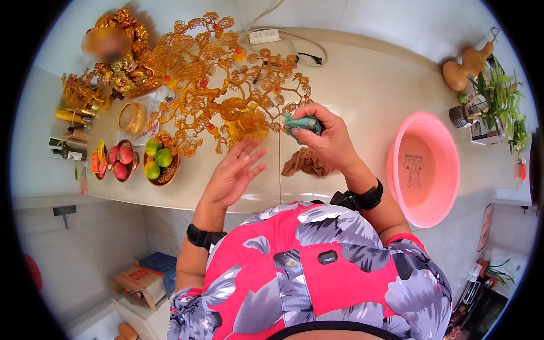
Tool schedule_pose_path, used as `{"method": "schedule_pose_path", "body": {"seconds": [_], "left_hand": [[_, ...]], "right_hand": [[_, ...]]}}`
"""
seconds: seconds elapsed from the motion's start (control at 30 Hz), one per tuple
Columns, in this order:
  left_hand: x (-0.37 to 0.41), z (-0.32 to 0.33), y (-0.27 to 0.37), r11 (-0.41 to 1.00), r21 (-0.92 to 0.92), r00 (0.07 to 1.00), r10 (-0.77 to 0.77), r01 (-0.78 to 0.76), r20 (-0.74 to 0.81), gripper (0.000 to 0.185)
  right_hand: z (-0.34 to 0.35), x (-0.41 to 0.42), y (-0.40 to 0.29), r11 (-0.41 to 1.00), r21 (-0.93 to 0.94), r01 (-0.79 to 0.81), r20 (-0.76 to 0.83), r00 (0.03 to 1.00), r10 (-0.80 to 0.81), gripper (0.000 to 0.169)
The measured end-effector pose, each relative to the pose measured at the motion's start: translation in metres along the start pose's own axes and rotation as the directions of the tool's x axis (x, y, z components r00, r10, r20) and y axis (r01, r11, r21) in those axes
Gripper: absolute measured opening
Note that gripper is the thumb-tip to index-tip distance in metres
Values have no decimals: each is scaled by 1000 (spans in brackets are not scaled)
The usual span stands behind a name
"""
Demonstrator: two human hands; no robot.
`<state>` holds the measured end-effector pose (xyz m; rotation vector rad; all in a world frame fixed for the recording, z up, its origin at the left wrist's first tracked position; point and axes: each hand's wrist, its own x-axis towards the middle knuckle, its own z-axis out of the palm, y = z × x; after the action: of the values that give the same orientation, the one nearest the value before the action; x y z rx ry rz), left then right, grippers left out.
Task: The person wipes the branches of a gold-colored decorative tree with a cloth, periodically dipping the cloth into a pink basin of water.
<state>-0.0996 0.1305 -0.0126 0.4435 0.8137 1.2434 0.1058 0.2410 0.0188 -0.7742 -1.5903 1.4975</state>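
Note:
My right hand (325,131) grips a bunched teal cloth (302,126) beside the lower right branches of a golden wire tree ornament (225,91). My left hand (238,170) holds nothing, its fingers apart, in front of the ornament's yellow base (248,123). Its fingertips reach the base's lower edge; whether they touch it I cannot tell. Round wire leaves and small red and yellow pieces cover the branches. Below my right hand a crumpled brown cloth (307,162) lies on the cream countertop (348,97).
A pink plastic basin (450,170) holding liquid stands at the right edge. Left are fruit bowls (163,180), a golden pot (132,118) and a gilded statue (127,76). A white power strip (263,36) with cables lies behind the tree. Gourds (457,75) and potted plants (499,93) stand far right.

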Motion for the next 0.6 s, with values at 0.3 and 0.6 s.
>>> {"method": "schedule_pose_path", "body": {"seconds": [0.3, 0.6], "left_hand": [[-4, 6, 36, 987, 0, 972, -161, 163, 170, 55], [28, -6, 30, 935, -321, 989, 138, -148, -54, 29]], "right_hand": [[17, 15, -19, 998, -66, 4, -67, 998, -9, 31], [45, 42, -24, 840, -434, 324, 15, 935, -353, 35]]}}
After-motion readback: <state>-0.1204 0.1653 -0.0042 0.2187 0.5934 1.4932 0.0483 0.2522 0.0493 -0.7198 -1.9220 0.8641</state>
